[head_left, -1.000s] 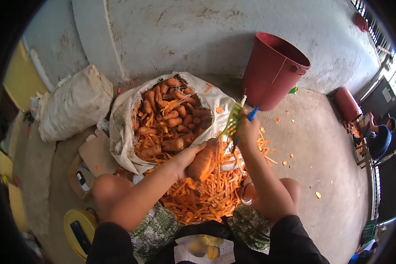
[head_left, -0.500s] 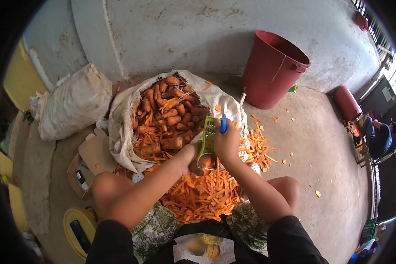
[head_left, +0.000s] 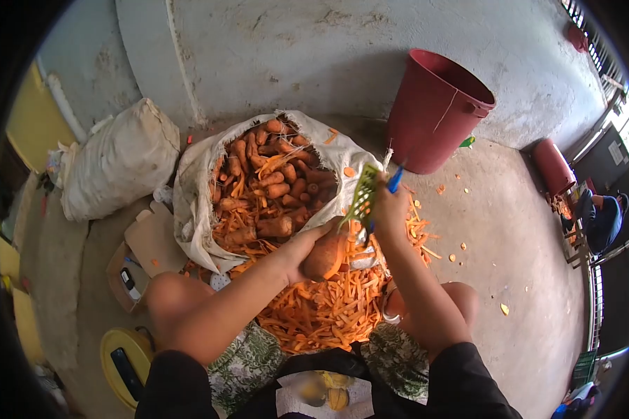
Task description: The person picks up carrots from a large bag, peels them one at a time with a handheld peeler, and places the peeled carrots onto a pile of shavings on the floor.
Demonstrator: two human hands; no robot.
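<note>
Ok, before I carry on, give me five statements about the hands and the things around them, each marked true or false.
1. The left hand holds a large carrot. True.
2. The right hand is empty. False: it holds a green slotted tool.
3. Whole carrots lie in the open sack. True.
4. All the peelings are inside the sack. False: a large heap lies outside it, between the knees.
5. The cardboard box is shut. False: its flap is open.
</note>
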